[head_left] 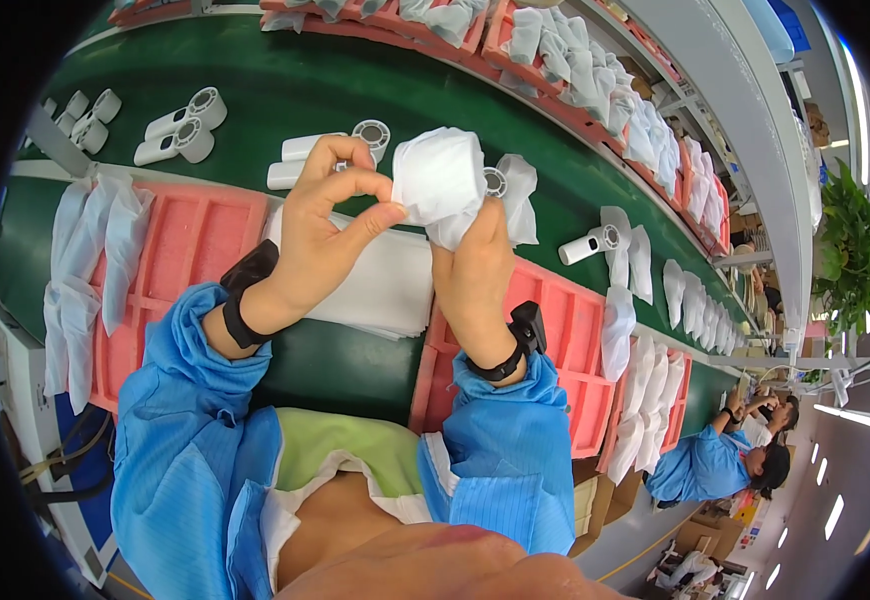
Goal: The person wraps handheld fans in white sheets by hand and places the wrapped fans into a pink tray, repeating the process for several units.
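Observation:
In front of me I hold up a white wrapper [439, 180], thin and soft, bulging into a rounded shape. What it encloses is hidden. My left hand [320, 235] pinches its left edge between thumb and forefinger. From below, my right hand [475, 285] grips the lower right side of it. Just behind it on the green belt lie white handheld devices with round ringed heads [371, 136], and a partly wrapped one [519, 200] shows past my right fingers. Under my wrists is a stack of flat white sheets or sleeves [380, 280].
Pink compartment trays flank me, one at left [195, 240] and one at right [575, 345]. Wrapped pieces [85, 270] hang over the left tray. More bare devices [183, 125] lie on the green belt [265, 80]. Loaded trays line its far side. Co-workers [710, 465] sit at right.

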`<state>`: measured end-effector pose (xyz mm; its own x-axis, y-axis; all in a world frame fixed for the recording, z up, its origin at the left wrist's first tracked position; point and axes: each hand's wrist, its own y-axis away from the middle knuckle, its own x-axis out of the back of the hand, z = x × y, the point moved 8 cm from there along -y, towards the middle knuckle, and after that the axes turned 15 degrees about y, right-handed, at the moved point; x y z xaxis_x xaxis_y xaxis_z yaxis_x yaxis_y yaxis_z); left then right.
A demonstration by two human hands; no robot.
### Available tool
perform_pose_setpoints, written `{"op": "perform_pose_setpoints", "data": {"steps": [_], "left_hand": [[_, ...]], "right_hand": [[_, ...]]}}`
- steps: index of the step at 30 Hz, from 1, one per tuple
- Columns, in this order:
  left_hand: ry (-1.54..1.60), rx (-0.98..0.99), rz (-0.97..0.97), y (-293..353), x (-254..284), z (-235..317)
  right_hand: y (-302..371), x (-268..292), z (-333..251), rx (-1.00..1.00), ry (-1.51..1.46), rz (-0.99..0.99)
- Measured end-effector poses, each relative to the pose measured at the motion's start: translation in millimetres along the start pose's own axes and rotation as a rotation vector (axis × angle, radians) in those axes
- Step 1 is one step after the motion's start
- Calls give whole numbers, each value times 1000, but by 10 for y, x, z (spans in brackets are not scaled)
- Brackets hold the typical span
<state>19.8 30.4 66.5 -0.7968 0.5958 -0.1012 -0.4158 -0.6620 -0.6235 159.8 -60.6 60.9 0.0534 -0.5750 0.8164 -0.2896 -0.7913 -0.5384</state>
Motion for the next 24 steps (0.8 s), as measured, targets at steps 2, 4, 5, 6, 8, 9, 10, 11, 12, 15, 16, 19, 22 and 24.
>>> {"op": "perform_pose_setpoints", "data": {"steps": [2,4,5,6,8,9,10,11,12,15,16,19,22,24], "left_hand": [[50,67,47,-89,87,-98],[85,100,64,-167,138,-251],[128,165,63,-200,164,-406],[171,227,62,-230,171,-535],[216,287,61,-202,98,-675],[61,272,-72,-131,-52,-744],[-92,250,-208,-54,-215,-793],[-81,245,-217,5,-305,-810],[-169,335,-401,143,-496,-896],[-331,366,-663,461,-925,-1118],[-427,326,-710,520,-988,-1155],[-480,323,-716,692,-953,-1233],[-509,327,-699,747,-901,-1307],[-485,301,-688,711,-933,-1337]], "right_hand": [[-11,79,125,-50,-25,17],[-13,-22,108,64,-341,-282],[14,-53,93,121,-499,-431],[-12,-18,200,118,-492,-426],[-171,82,660,-1,-357,-206],[-287,60,1049,-173,-255,-153],[-400,61,1471,-345,-149,-94],[-456,65,1840,-402,29,-33],[-479,28,2189,-455,205,27],[-295,-539,3361,-494,489,-163],[-212,-783,3516,-474,553,-337],[-302,-868,3696,-398,632,-443],[-579,-387,3702,-255,761,-154],[-441,-102,4009,-212,851,-35]]}}
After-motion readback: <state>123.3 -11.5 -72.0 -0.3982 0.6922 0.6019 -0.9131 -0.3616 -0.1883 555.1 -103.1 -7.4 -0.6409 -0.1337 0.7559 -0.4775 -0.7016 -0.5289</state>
